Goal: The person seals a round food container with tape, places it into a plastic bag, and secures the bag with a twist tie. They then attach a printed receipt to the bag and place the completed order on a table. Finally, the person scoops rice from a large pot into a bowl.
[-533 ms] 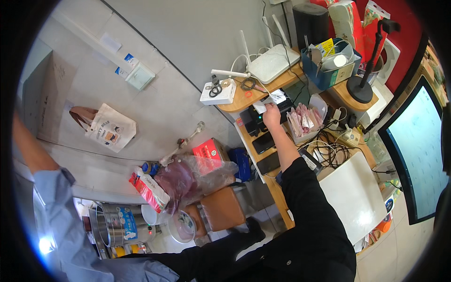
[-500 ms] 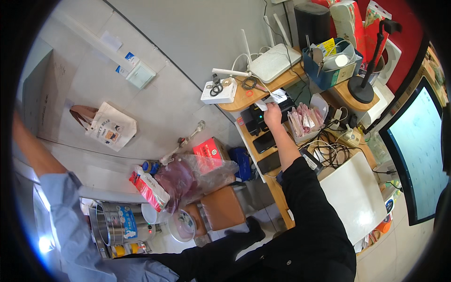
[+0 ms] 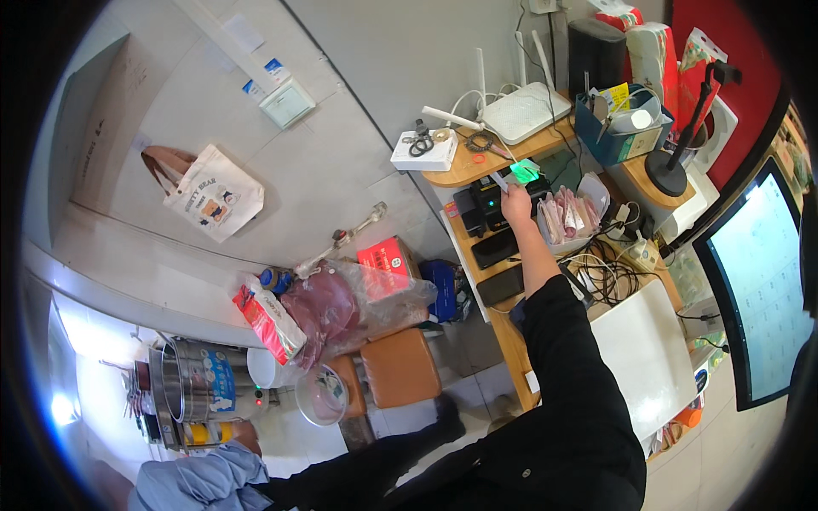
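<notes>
My right hand (image 3: 516, 207), in a black sleeve, reaches over the left part of the wooden desk. Its fingers are closed on a narrow pale strip (image 3: 499, 181) that looks like paper. Just beside the hand, a white piece (image 3: 526, 170) glows green. A black boxy device (image 3: 488, 207) with a small lit dot sits beneath and left of the fingers. To the right stands a white holder with pink paper slips (image 3: 567, 215). Two dark phones (image 3: 495, 249) lie below the device. My left hand is out of sight.
A white router (image 3: 526, 112) and a blue bin (image 3: 622, 132) occupy the raised shelf. Tangled cables (image 3: 618, 268), a white board (image 3: 645, 353) and a monitor (image 3: 758, 272) are rightward. A brown stool (image 3: 400, 368) stands below. A co-worker's grey-blue sleeve (image 3: 200, 479) is at lower left.
The co-worker's raised arm at the left has come down. A green glow has appeared beside my right hand, which stays over the device. The whole view has shifted slightly.
</notes>
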Action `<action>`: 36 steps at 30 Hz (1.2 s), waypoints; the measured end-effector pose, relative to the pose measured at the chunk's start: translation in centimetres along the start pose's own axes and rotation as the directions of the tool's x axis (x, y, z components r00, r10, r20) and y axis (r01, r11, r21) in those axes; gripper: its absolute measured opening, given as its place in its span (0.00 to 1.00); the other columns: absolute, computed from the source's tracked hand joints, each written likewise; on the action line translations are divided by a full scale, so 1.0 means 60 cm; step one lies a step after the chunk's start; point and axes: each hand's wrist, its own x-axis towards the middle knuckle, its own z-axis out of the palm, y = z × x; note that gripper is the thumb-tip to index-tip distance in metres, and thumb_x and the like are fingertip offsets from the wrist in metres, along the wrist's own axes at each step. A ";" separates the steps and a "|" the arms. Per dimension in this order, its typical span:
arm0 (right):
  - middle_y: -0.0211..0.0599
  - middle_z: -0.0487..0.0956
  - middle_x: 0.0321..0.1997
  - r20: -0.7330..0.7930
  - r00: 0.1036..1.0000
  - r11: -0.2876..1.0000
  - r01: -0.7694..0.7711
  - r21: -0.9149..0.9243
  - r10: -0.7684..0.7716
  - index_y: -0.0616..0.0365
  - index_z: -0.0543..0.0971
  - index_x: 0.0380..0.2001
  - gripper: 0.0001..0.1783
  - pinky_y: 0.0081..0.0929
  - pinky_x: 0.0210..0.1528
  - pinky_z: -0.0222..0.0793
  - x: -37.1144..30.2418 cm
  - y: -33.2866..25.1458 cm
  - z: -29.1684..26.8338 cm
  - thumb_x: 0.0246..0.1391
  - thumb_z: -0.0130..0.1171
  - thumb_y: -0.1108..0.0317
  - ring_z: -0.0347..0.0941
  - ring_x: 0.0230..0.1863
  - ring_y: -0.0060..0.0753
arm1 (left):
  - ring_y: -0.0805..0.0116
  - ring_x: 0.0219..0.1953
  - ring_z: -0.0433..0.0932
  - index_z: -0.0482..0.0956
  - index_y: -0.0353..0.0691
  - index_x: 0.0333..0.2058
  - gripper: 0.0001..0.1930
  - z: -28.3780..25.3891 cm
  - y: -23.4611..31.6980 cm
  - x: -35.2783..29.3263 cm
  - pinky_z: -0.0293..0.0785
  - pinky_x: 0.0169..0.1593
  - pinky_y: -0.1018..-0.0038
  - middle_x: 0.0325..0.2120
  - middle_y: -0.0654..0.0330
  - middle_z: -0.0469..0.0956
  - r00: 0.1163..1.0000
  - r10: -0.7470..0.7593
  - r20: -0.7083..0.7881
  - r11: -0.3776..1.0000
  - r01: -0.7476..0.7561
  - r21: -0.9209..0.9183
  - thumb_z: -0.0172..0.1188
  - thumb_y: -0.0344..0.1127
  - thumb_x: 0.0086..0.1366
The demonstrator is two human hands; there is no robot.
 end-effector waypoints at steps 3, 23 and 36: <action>0.48 0.75 0.36 0.025 1.000 0.998 0.017 -0.060 -0.015 0.56 0.77 0.30 0.08 0.42 0.40 0.69 0.002 -0.006 -0.007 0.47 0.54 0.67 0.71 0.37 0.54 | 0.60 0.53 0.66 0.66 0.45 0.50 0.22 -0.096 -0.108 -0.089 0.64 0.54 0.59 0.51 0.61 0.69 0.992 -0.106 0.074 0.972 0.119 -0.203 0.55 0.32 0.55; 0.44 0.78 0.41 0.669 -0.508 0.787 -0.029 0.616 -0.542 0.60 0.75 0.43 0.16 0.30 0.45 0.68 -0.899 -0.476 -0.042 0.53 0.53 0.64 0.74 0.43 0.38 | 0.74 0.43 0.72 0.72 0.38 0.48 0.15 0.040 -0.181 -0.150 0.68 0.47 0.75 0.41 0.61 0.76 0.998 0.041 0.051 0.943 -0.055 0.328 0.53 0.36 0.63; 0.27 0.74 0.20 0.126 -0.952 0.660 -0.095 0.746 -0.279 0.58 0.76 0.32 0.13 0.21 0.24 0.65 -1.564 -0.787 -0.171 0.55 0.53 0.59 0.67 0.21 0.18 | 0.79 0.40 0.71 0.73 0.36 0.46 0.13 -0.362 -0.190 -0.264 0.69 0.44 0.78 0.38 0.64 0.76 0.914 0.237 -0.329 0.911 -0.327 -0.250 0.50 0.33 0.64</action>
